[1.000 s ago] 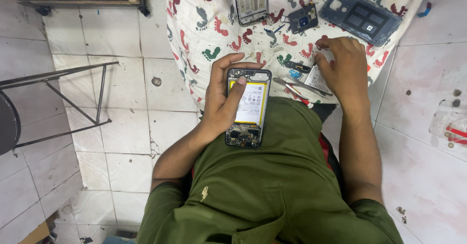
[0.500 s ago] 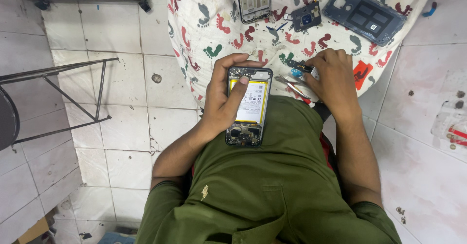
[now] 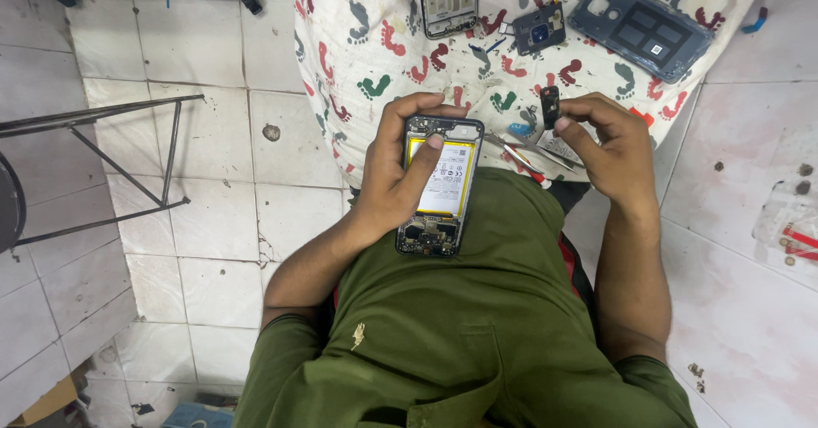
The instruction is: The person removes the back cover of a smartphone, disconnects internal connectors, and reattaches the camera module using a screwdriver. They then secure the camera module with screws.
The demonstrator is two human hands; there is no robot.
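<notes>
On the person's lap, against the green shirt (image 3: 477, 326), the left hand (image 3: 400, 181) holds an opened phone (image 3: 439, 185). Its forearm comes up from the lower left with the elbow bent, and the wrist sits at the phone's left edge. The fingers wrap around the top and left side, while the thumb lies across the yellow-bordered battery (image 3: 443, 176) and presses near its upper left corner. That grip is firm around the phone's frame.

The phone lies with its back off and its insides facing up. Its long axis runs nearly straight away from the body, tilted slightly, with the camera end toward the cloth (image 3: 375, 44) and the circuit-board end toward the belly.

The right hand (image 3: 609, 151) is raised just to the right of the phone, apart from it. Its forearm rises almost vertically from the lower right, and the wrist bends inward. Thumb and fingertips pinch a small dark part (image 3: 550, 104), which stands roughly upright in that narrow grip, its long side pointing away from the person.

Beneath the right hand, tweezers (image 3: 520, 149) lie on the cloth's near edge. Farther out on the patterned cloth lie a phone frame (image 3: 449, 0), a small camera module (image 3: 538, 29) and a blue-grey back cover (image 3: 639, 26), all well apart from both hands. A metal stool frame (image 3: 94, 138) stands on the tiled floor (image 3: 213, 138) at left.
</notes>
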